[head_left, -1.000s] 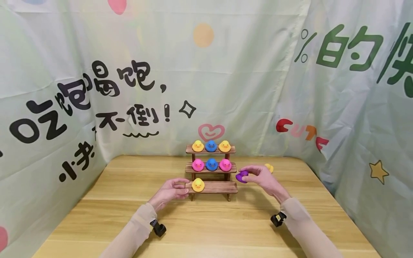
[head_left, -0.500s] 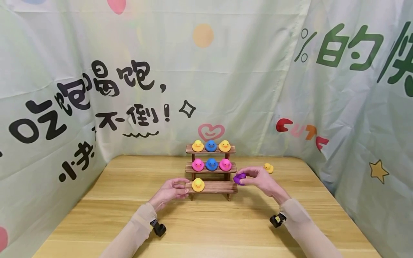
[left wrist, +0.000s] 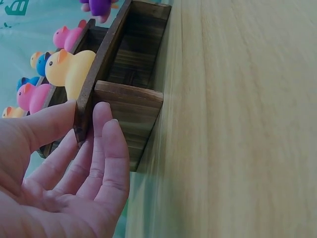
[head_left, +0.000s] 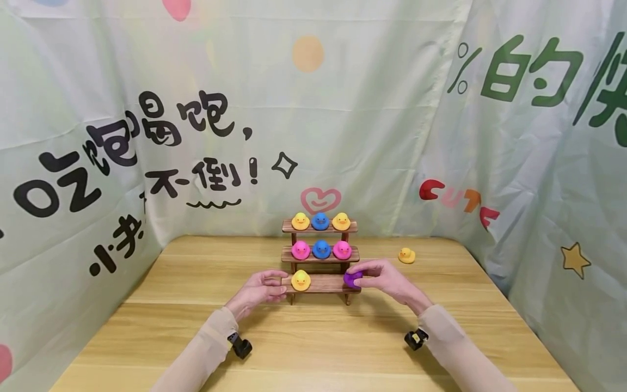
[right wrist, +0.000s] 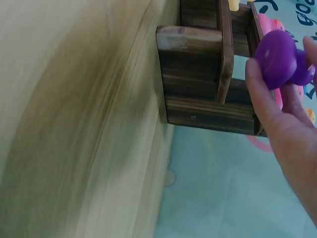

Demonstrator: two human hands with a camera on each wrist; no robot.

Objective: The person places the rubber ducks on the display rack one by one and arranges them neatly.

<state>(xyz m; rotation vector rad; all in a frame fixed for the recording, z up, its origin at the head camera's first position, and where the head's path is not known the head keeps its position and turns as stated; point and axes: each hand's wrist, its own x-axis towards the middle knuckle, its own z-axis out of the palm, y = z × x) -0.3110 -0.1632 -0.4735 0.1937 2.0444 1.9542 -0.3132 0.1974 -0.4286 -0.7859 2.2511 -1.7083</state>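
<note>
A three-tier wooden display stand (head_left: 324,283) stands on the table, with rubber ducks facing forward. My left hand (head_left: 257,293) holds the left end of its bottom tier. In the left wrist view the thumb lies on top of the board and the fingers below. Beside that thumb, a yellow duck (head_left: 301,281) sits at the left of this tier. My right hand (head_left: 389,280) pinches a purple rubber duck (head_left: 351,280) over the tier's right end. In the right wrist view the purple duck (right wrist: 276,59) appears just off the board.
Pink ducks (head_left: 301,250) flank a blue duck (head_left: 321,249) on the middle tier. On the top tier, yellow ducks (head_left: 300,221) flank another blue duck (head_left: 320,221). A loose yellow duck (head_left: 406,255) lies on the table (head_left: 313,348) at back right. Printed cloth (head_left: 372,109) hangs behind.
My right hand has carried the purple duck leftward and slightly down, from beside the stand to over the bottom tier's right end. The loose yellow duck has come into full view. My left hand stays put.
</note>
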